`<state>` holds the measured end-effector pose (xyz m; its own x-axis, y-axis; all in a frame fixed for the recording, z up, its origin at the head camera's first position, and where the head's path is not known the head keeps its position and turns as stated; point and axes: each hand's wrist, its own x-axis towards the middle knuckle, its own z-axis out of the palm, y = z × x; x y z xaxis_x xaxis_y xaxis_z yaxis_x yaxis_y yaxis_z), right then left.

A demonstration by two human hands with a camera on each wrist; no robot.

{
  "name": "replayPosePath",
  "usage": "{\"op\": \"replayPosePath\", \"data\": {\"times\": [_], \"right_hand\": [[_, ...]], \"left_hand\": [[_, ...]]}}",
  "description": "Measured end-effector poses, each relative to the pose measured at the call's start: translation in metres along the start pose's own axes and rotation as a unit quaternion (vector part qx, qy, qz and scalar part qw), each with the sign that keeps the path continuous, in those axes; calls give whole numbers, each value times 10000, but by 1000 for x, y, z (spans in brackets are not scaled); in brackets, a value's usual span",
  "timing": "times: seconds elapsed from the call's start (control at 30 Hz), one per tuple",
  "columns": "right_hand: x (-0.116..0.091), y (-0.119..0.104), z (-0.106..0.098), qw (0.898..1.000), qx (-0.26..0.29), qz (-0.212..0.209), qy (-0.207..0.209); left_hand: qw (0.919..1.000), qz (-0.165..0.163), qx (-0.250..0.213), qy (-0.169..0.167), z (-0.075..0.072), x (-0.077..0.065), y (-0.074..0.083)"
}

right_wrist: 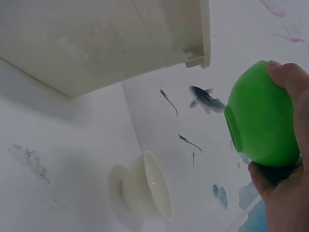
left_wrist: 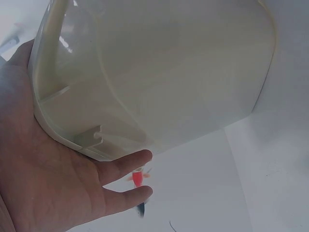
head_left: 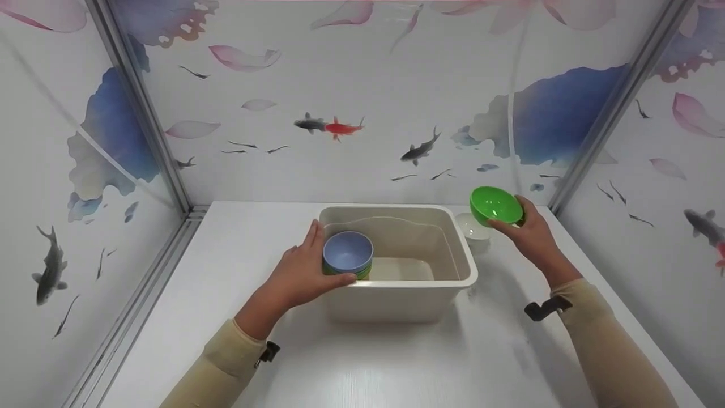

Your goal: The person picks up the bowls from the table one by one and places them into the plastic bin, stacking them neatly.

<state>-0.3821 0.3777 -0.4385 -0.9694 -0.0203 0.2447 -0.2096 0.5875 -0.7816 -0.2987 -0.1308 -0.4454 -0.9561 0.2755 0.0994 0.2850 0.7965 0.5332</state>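
A cream plastic bin [head_left: 391,300] stands on the white table, and a stack of bowls topped by a blue bowl [head_left: 348,252] sits in its left end. Green edges show beneath the blue bowl; the lower stack is partly hidden. My left hand [head_left: 303,275] rests against the bin's near left corner, thumb along the front rim. In the left wrist view two fingers [left_wrist: 128,164] of it extend straight past the bin's rim. To the right of the bin, my right hand [head_left: 532,232] holds a green bowl [right_wrist: 263,116] tilted in the air, thumb at its rim.
A white bowl [right_wrist: 145,186] stands upright on the table [head_left: 362,362] beside the bin's right side, partly behind the green bowl in the head view. White panels with printed fish and petals [head_left: 243,59] enclose the table at the back and sides, framed by metal posts [head_left: 141,107].
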Motion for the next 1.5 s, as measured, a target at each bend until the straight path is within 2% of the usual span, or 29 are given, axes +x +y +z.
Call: {"op": "replayPosePath", "data": {"times": [0.2, 0.47, 1.0, 1.17, 1.5], "right_hand": [[-2, -11, 2, 9997, 31, -232, -101], [-4, -21, 4, 9992, -49, -335, -198], [-7, -40, 13, 9969, 362, -271, -637], [-8, -46, 16, 9959, 346, -267, -789], [-6, -57, 23, 9913, 697, -375, -1049]], "left_hand": [[9999, 95, 57, 71, 2, 2, -3], [9999, 68, 49, 80, 4, 2, -5], [9999, 112, 33, 101, 3, 2, -4], [9999, 65, 62, 83, 2, 0, -2], [9999, 20, 71, 69, 2, 0, 0]]}}
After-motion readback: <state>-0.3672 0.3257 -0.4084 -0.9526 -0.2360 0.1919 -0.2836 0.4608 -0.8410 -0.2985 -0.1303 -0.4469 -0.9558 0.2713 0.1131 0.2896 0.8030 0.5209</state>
